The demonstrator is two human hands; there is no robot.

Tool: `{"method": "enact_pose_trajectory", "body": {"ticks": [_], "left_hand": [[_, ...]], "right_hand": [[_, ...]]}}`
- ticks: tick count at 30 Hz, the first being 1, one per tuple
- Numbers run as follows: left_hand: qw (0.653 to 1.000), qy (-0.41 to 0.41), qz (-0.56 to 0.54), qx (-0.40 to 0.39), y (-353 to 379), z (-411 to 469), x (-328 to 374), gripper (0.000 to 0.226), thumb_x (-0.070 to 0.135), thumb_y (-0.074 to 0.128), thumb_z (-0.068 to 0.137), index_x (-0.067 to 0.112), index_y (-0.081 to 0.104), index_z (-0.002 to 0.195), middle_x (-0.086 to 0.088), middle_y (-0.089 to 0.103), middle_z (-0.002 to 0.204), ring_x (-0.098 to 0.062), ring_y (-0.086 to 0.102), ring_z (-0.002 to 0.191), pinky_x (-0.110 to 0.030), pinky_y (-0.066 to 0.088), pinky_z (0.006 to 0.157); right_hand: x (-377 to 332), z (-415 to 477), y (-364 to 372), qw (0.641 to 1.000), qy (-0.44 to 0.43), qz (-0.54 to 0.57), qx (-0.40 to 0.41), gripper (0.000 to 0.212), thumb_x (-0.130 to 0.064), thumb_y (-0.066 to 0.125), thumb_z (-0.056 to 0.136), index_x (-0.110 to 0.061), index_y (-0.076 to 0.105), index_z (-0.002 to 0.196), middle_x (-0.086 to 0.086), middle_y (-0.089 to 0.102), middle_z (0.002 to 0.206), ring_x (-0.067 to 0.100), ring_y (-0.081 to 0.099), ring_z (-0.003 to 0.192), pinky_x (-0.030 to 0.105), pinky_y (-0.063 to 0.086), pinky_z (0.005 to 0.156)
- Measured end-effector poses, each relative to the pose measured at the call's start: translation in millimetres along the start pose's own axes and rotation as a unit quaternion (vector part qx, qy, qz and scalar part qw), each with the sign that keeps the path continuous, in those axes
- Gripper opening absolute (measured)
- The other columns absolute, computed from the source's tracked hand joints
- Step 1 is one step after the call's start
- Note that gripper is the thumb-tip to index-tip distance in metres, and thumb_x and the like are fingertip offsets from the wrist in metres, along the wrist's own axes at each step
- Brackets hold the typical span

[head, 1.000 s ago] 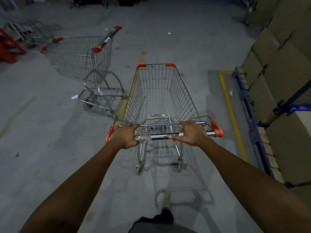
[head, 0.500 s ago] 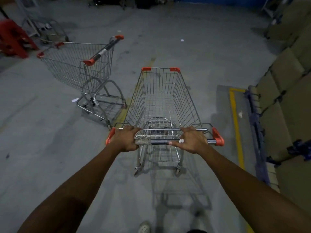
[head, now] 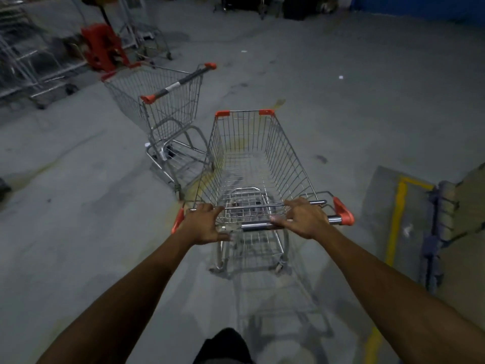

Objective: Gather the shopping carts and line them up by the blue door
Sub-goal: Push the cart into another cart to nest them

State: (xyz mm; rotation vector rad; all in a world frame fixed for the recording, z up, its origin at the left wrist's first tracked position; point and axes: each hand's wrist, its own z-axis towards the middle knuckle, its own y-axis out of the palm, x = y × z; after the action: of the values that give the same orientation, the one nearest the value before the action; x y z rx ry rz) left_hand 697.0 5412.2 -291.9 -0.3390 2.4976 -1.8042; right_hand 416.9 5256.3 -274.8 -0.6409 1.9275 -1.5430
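Left hand (head: 207,225) and right hand (head: 305,219) both grasp the handle (head: 258,226) of 1 cart (head: 252,153), long axis straight ahead; a 2nd cart (head: 162,101) stands just ahead-left, and the blue door (head: 420,6), likely, lies far ahead-right across the floor (head: 341,114)

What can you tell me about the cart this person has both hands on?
The shopping cart is bare silver wire, its deep basket empty, with orange caps on the front corners and handle ends. It stands upright on the grey concrete floor. The left hand and right hand hold its metal handle bar. A second cart stands close at its front left.
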Motion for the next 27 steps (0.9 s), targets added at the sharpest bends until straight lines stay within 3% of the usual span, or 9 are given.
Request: {"method": "enact_pose_trajectory", "body": {"ticks": [2,3,5,8,11,18,27], "left_hand": [[1.000,-0.015,-0.015,-0.004,-7,9,19,0.125,0.106,0.022,0.057,0.032,0.021,0.156,-0.013,0.039,0.151,-0.033,0.032,0.141,-0.065,0.029,0.110],[1.000,-0.018,-0.011,-0.008,-11,16,29,0.123,0.106,0.021,0.058,0.032,0.019,0.157,-0.013,0.039,0.151,-0.033,0.032,0.141,-0.067,0.026,0.111],[1.000,-0.020,0.003,-0.010,-18,33,50,0.116,0.101,0.025,0.066,0.032,0.016,0.158,-0.016,0.041,0.150,-0.034,0.032,0.141,-0.067,0.021,0.113],[0.999,-0.032,-0.025,-0.014,-24,64,72,0.112,0.098,0.034,0.069,0.031,0.018,0.158,-0.018,0.039,0.151,-0.037,0.030,0.142,-0.062,0.023,0.115],[0.995,-0.047,-0.083,-0.003,-29,99,85,0.114,0.098,0.042,0.067,0.027,0.027,0.155,-0.019,0.040,0.149,-0.038,0.034,0.138,-0.056,0.032,0.111],[0.985,-0.114,-0.125,0.015,-43,161,109,0.128,0.108,0.030,0.053,0.031,0.025,0.155,-0.018,0.033,0.156,-0.039,0.031,0.142,-0.062,0.029,0.113],[0.971,-0.180,-0.151,0.034,-61,207,131,0.122,0.105,0.033,0.060,0.029,0.025,0.155,-0.016,0.035,0.156,-0.037,0.035,0.140,-0.061,0.031,0.113]], "right_hand": [[23,13,-7,0.999,-0.022,0.037,0.007,0.107,-0.100,-0.002,0.066,-0.027,0.074,0.087,0.001,0.063,0.128,0.026,0.055,0.119,0.043,0.047,0.091],[34,21,-11,0.998,-0.022,0.057,0.013,0.101,-0.100,-0.001,0.065,-0.029,0.070,0.080,0.001,0.066,0.118,0.025,0.057,0.114,0.042,0.048,0.088],[60,38,-14,0.997,-0.009,0.069,0.029,0.091,-0.100,0.012,0.067,-0.033,0.068,0.092,0.000,0.068,0.113,0.023,0.058,0.111,0.041,0.049,0.087],[100,70,-15,0.999,0.006,0.045,0.029,0.089,-0.097,0.026,0.068,-0.037,0.063,0.122,-0.001,0.066,0.125,0.023,0.057,0.118,0.042,0.048,0.092],[134,103,-23,0.999,-0.001,0.036,0.023,0.091,-0.099,0.024,0.066,-0.037,0.063,0.121,-0.001,0.066,0.123,0.022,0.058,0.115,0.042,0.050,0.091],[185,174,-49,0.998,-0.055,0.029,0.012,0.080,-0.087,0.029,0.073,-0.032,0.068,0.116,0.001,0.068,0.120,0.022,0.059,0.113,0.039,0.049,0.088],[226,257,-62,0.993,-0.114,0.014,0.005,0.073,-0.086,0.033,0.073,-0.035,0.069,0.110,-0.004,0.068,0.117,0.019,0.056,0.116,0.038,0.045,0.084]]}}
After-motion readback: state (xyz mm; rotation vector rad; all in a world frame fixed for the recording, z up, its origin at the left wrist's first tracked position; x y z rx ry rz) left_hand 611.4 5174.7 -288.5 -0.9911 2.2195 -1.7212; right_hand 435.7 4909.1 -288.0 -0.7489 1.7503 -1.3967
